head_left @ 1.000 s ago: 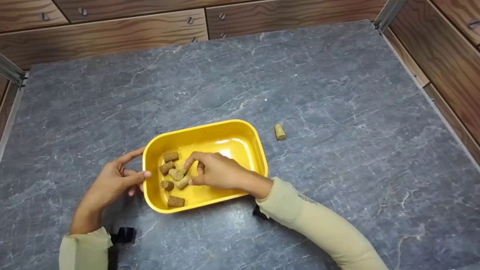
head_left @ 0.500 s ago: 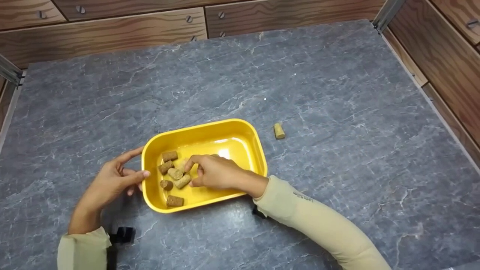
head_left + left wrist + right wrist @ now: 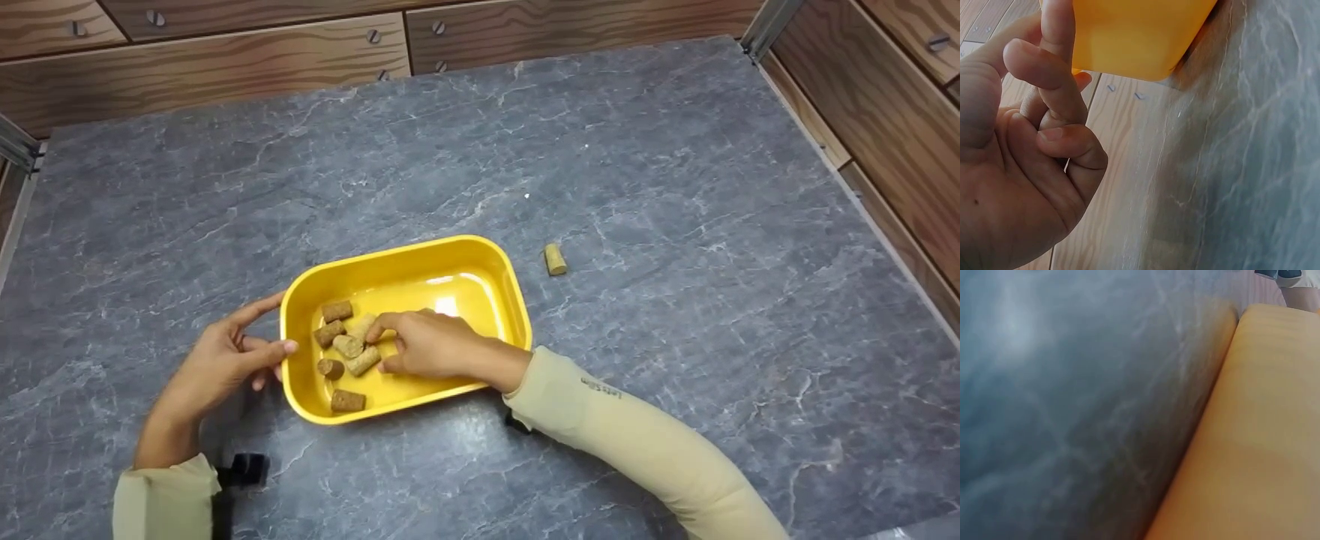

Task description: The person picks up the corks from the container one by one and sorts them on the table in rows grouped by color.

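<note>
A yellow plastic tray (image 3: 405, 403) stands on the grey marbled table, its long side slanting up to the right. My left hand (image 3: 217, 360) holds its left end, thumb over the rim and index finger along the outside. In the left wrist view the other fingers of that hand curl beside the tray wall (image 3: 1134, 42). Several corks lie in the left half, including a dark cork (image 3: 348, 401) and a pale cork (image 3: 364, 361). My right hand (image 3: 435, 345) is inside the tray, index fingertip and thumb apart beside the pale corks. Its other fingers are hidden.
A single cork (image 3: 555, 259) lies on the table (image 3: 675, 187), right of the tray. Wood-patterned panels (image 3: 225, 67) border the table at the back and right. In the right wrist view the tray's outer wall (image 3: 1252, 439) fills the right side.
Both hands keep nearly the same pose, and the corks stay in place relative to the tray. The whole head view has shifted slightly.
</note>
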Tool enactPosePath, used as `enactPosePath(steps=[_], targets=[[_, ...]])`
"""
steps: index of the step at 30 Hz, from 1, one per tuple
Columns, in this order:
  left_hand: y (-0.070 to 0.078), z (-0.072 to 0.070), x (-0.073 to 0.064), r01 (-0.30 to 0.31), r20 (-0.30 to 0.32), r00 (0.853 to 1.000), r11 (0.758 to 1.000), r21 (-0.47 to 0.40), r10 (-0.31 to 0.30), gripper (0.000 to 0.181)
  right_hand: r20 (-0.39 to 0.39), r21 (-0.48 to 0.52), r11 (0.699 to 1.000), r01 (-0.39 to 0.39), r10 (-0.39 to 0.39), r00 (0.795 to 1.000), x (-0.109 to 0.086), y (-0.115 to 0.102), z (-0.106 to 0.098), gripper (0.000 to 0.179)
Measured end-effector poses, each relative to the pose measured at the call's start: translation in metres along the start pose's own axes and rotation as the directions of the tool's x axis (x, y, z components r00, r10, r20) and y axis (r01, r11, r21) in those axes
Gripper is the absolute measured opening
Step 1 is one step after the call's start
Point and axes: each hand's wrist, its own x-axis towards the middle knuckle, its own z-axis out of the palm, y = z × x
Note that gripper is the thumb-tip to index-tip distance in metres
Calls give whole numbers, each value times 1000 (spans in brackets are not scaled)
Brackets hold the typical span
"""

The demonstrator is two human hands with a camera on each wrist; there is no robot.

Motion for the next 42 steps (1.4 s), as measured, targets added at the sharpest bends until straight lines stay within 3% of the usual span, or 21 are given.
enactPosePath(steps=[10, 20, 27, 35, 42], targets=[[0, 0, 0, -5, -11, 1000, 1000, 15, 5, 73, 4, -68, 997, 29, -29, 1000, 2, 1, 3, 40], [-2, 1, 1, -2, -17, 1000, 1000, -26, 2, 73, -24, -67, 997, 42, -44, 999, 2, 2, 3, 21], [-3, 0, 3, -7, -11, 1000, 1000, -15, 7, 72, -26, -76, 995, 60, -62, 998, -6, 6, -1, 18], [-1, -2, 2, -30, -6, 1000, 999, -17, 30, 71, 13, -147, 988, 53, -52, 999, -16, 14, -25, 17], [-2, -2, 1, -28, 7, 1000, 999, -25, 29, 71, 85, -277, 957, 88, -66, 994, -25, 27, -42, 17]])
